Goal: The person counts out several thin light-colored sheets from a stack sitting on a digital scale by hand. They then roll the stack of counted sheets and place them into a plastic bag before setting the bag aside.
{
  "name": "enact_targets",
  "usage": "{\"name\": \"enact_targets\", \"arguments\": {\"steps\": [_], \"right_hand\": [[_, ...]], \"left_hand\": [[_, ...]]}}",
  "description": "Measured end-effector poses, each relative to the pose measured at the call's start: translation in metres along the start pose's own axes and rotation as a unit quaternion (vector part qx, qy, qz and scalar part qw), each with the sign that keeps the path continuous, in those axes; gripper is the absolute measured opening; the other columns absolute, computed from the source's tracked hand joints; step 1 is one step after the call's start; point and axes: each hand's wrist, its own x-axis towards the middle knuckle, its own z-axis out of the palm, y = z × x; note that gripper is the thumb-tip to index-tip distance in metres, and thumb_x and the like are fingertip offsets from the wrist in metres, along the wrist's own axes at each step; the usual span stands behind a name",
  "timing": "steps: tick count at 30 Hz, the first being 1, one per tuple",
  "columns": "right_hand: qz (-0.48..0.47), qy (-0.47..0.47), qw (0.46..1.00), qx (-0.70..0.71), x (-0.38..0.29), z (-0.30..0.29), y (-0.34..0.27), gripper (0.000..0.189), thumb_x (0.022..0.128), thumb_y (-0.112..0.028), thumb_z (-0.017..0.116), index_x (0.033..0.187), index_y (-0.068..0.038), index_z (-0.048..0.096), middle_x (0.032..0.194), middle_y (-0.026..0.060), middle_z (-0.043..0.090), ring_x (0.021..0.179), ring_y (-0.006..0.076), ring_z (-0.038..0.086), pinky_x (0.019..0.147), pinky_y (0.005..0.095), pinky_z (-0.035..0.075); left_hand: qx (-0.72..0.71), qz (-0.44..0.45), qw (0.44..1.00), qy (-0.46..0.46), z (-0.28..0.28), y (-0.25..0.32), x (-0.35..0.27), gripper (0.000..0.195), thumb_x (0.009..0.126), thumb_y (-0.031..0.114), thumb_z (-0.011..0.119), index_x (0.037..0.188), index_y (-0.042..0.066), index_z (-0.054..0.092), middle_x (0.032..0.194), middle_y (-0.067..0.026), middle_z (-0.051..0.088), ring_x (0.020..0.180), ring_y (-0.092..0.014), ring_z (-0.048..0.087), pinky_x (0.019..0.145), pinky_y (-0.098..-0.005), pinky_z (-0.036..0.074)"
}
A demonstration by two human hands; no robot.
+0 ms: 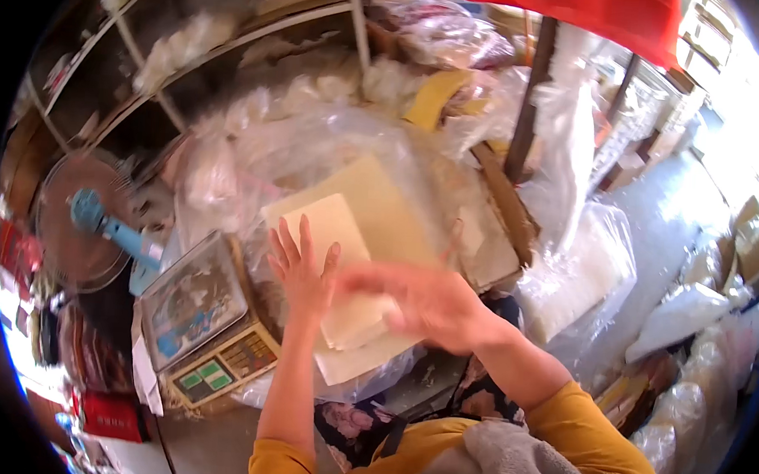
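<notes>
A small stack of cream sheets point(329, 218), possibly paper or thin film, lies on a larger tan sheet point(388, 192) in front of me. My left hand point(303, 271) is over the left side of the small stack, palm down and fingers spread. Whether it presses on the stack is hard to tell. Blurred by motion, my right hand point(415, 300) crosses above the stack's lower right part, its fingers pointing left towards my left wrist. Nothing can be made out in it. Clear plastic film point(372, 130) surrounds the sheets.
At the left stands a digital scale point(225, 364) with a keypad and scraps on its pan. A blue fan point(106, 226) is beyond it. An open cardboard box point(506, 211) sits right of the sheets. Bagged sheets point(577, 279) lie farther right; metal shelving point(255, 31) runs behind.
</notes>
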Motion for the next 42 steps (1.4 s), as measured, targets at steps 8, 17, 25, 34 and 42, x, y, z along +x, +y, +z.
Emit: {"name": "enact_targets", "arguments": {"steps": [8,17,25,34,42], "right_hand": [[-0.202,0.391,0.824,-0.357,-0.080,-0.054,-0.050,0.023,0.093,-0.013,0.051,0.111,0.001,0.056,0.104,0.0106,0.063,0.091,0.0146,0.056,0.081,0.0275,0.044],[0.098,0.575,0.556,-0.592,-0.120,-0.247,-0.007,0.025,0.087,-0.026,0.060,0.103,-0.008,0.067,0.098,0.0159,0.067,0.096,0.0322,0.061,0.085,0.0389,0.046],[-0.124,0.215,0.648,-0.720,-0.094,-0.095,0.041,0.013,0.073,0.001,0.064,0.083,-0.008,0.067,0.090,0.0082,0.065,0.083,0.0275,0.061,0.074,0.0368,0.050],[-0.041,0.064,0.886,-0.457,-0.087,0.025,0.013,0.013,0.081,0.005,0.063,0.093,0.001,0.063,0.075,0.0107,0.067,0.070,0.0164,0.066,0.066,0.0273,0.051],[0.033,0.094,0.882,-0.461,-0.053,-0.016,0.021,0.026,0.090,-0.014,0.062,0.111,0.001,0.062,0.101,0.0081,0.065,0.097,0.0147,0.061,0.085,0.0286,0.047]], "left_hand": [[0.142,-0.008,0.978,-0.156,0.052,-0.005,-0.008,0.065,0.093,0.059,0.034,0.147,0.023,0.029,0.157,-0.0097,0.012,0.144,-0.036,0.002,0.112,-0.0571,-0.002],[0.045,0.071,0.995,-0.046,0.016,0.004,0.001,0.057,0.090,0.033,0.056,0.141,0.013,0.039,0.150,-0.0145,0.027,0.142,-0.038,0.013,0.112,-0.0563,0.012],[-0.484,0.037,0.858,-0.169,-0.016,0.104,-0.077,0.055,0.088,0.023,0.065,0.134,0.001,0.045,0.129,-0.0151,0.052,0.122,-0.022,0.047,0.101,-0.0340,0.038],[-0.588,-0.187,0.779,-0.108,-0.034,0.067,-0.114,0.018,0.094,0.012,0.055,0.107,0.004,0.065,0.067,0.0059,0.051,0.054,-0.002,0.041,0.048,-0.0181,0.033],[-0.589,-0.186,0.784,-0.056,-0.064,0.034,-0.152,0.021,0.098,0.016,0.052,0.111,0.004,0.063,0.065,0.0068,0.047,0.051,-0.001,0.038,0.047,-0.0172,0.032]]}}
